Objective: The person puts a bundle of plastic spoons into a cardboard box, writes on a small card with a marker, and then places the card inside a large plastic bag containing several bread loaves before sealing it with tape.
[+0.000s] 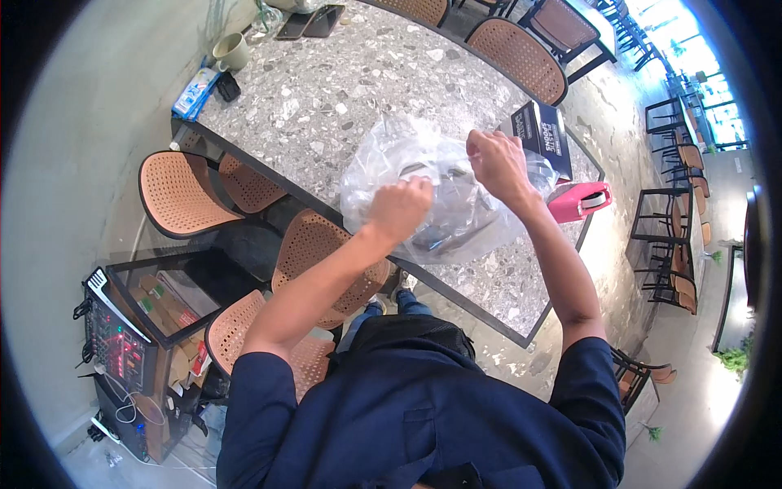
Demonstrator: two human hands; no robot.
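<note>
A large clear plastic bag [452, 238] lies crumpled on the speckled stone-patterned table [342, 79]. My left hand [400, 208] is over its near left part, with curled fingers gripping the film. Higher and to the right, my right hand [498, 162] pinches the bag with bent fingers. Between the hands, pale and dark shapes [418, 168] show through the plastic, too blurred to name. A black cardboard box [547, 137] with writing on it stands just beyond my right hand. Beside that box sits a pink tape dispenser [577, 202] with a roll in it.
At the table's far left are a mug [231, 52], a blue packet [195, 95], a small black object [228, 87] and two phones [310, 22]. Perforated-back chairs [183, 189] line the near edge; others [519, 58] stand opposite. An audio mixer [119, 336] tops a cabinet at left.
</note>
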